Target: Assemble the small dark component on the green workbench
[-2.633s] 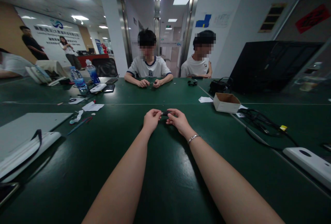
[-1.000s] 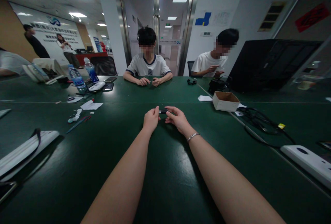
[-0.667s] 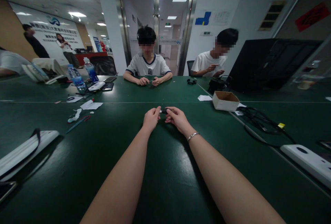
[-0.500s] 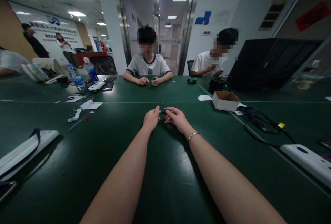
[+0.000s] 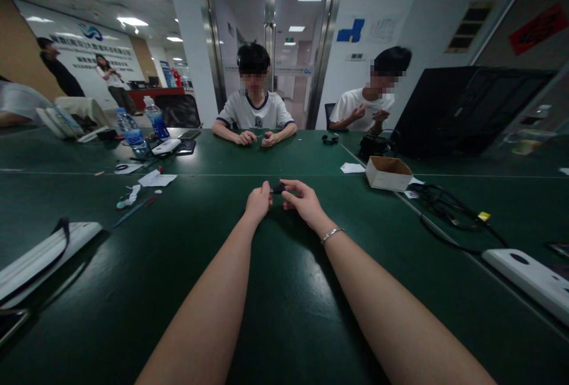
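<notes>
Over the middle of the counter point(image 5: 288, 290), a small part point(image 5: 278, 188) sits between left hand point(image 5: 258, 203) and right hand point(image 5: 306, 202). Far left are two bottles point(image 5: 155, 119), a phone point(image 5: 185, 148) right of them; nearer, a paper point(image 5: 157, 179). Right: a box point(image 5: 388, 182), then cables point(image 5: 447, 197) beyond it rightward, a power strip point(image 5: 528, 269) nearer.

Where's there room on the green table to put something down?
The green table is bare between the left arm and the right arm, between the left arm and the white strapped thing, and between the right arm and the white power strip. It's crowded around the bottles, far left, and by the cardboard box and black cables.
</notes>
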Demonstrator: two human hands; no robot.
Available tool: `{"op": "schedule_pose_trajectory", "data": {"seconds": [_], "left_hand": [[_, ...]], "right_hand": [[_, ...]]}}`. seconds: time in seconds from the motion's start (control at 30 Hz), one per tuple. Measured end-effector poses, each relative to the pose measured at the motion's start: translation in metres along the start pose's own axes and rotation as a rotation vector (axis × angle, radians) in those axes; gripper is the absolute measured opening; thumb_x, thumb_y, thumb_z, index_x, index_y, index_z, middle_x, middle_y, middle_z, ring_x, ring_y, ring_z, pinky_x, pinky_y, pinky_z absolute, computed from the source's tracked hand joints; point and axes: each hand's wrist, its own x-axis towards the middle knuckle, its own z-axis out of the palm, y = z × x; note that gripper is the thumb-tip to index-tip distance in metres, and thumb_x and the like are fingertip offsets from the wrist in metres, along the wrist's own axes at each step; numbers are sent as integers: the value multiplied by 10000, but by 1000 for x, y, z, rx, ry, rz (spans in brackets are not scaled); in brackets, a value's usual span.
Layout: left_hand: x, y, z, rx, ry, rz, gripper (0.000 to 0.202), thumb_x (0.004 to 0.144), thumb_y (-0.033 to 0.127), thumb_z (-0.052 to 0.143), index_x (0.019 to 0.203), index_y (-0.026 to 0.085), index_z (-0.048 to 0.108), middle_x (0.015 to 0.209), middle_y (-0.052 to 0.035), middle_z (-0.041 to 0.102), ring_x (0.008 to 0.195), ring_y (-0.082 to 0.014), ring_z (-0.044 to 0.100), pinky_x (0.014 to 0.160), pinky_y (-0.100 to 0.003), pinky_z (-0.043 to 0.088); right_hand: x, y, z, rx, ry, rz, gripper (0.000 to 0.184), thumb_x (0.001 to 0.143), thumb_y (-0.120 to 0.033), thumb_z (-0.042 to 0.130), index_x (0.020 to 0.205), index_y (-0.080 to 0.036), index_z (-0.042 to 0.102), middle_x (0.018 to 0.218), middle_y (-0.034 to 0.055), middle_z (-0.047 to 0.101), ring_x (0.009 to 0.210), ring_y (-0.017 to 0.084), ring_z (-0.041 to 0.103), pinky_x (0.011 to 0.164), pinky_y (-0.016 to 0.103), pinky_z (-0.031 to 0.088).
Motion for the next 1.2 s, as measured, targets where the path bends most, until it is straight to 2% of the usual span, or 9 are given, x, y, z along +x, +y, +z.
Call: {"op": "schedule_pose_trajectory", "data": {"seconds": [0.2, 0.37, 0.47, 0.63, 0.73, 0.8, 0.9, 1.07, 1.2], "left_hand": [[-4, -2, 5, -36, 9, 98, 462, 934, 512, 369, 650, 180, 520, 597, -10, 526, 478, -120, 462, 473, -242, 364], [-4, -2, 6, -121, -34, 185, 160, 841, 328, 601, 854, 173, 566, 808, -19, 587, 618, -109, 524, 555, -220, 435], [-5, -1, 6, -176, -34, 236, 270, 764, 267, 702, 975, 175, 562, 878, -25, 595, 669, -105, 550, 620, -225, 463], [-3, -3, 9, -131, 27, 118, 228, 946, 368, 420, 1001, 181, 537, 672, 12, 520, 531, -106, 479, 478, -196, 382], [-1, -4, 9, -144, 68, 126, 148, 896, 256, 481, 1022, 193, 526, 733, 8, 530, 615, -113, 518, 498, -181, 396], [-1, -2, 9, -196, 55, 98, 217, 854, 206, 513, 1071, 197, 508, 781, 3, 553, 651, -117, 542, 522, -186, 410], [-2, 0, 8, -190, 5, 36, 202, 909, 278, 437, 1065, 181, 522, 672, 13, 533, 552, -115, 500, 499, -202, 364], [-2, -2, 8, -166, -1, 124, 221, 874, 216, 481, 1083, 182, 543, 632, 31, 511, 569, -113, 490, 536, -205, 347], [-2, -3, 8, -181, 2, 129, 221, 912, 234, 399, 1058, 173, 553, 604, 31, 489, 538, -112, 466, 534, -210, 347]], "right_hand": [[4, 8, -2, 29, 73, 96, 355, 756, -327, 758, 1060, -171, 666, 753, -10, 620, 494, 80, 582, 468, 196, 527], [7, 11, -4, 82, 175, 143, 293, 780, -315, 747, 1014, -168, 650, 681, -31, 588, 472, 87, 570, 461, 221, 554], [7, 12, -4, 81, 184, 143, 300, 771, -324, 760, 1001, -166, 648, 657, -40, 581, 457, 82, 562, 459, 217, 554], [7, 12, -3, 30, 100, 121, 299, 759, -299, 763, 1001, -151, 669, 661, -28, 610, 456, 75, 563, 447, 186, 523], [8, 13, -3, 12, 90, 118, 300, 755, -279, 759, 1010, -148, 669, 665, -23, 621, 458, 77, 567, 448, 183, 518], [8, 14, -3, 18, 101, 124, 304, 756, -275, 755, 1019, -152, 664, 672, -22, 624, 462, 81, 571, 455, 192, 524], [8, 14, -3, 19, 102, 125, 298, 760, -272, 749, 1020, -155, 661, 675, -22, 625, 460, 82, 569, 454, 197, 522], [7, 14, -3, 17, 83, 113, 315, 758, -283, 752, 1032, -159, 658, 686, -20, 628, 469, 83, 572, 463, 197, 517], [7, 14, -3, 18, 71, 111, 315, 756, -276, 749, 1034, -159, 659, 688, -20, 626, 474, 85, 570, 469, 202, 519]]}}
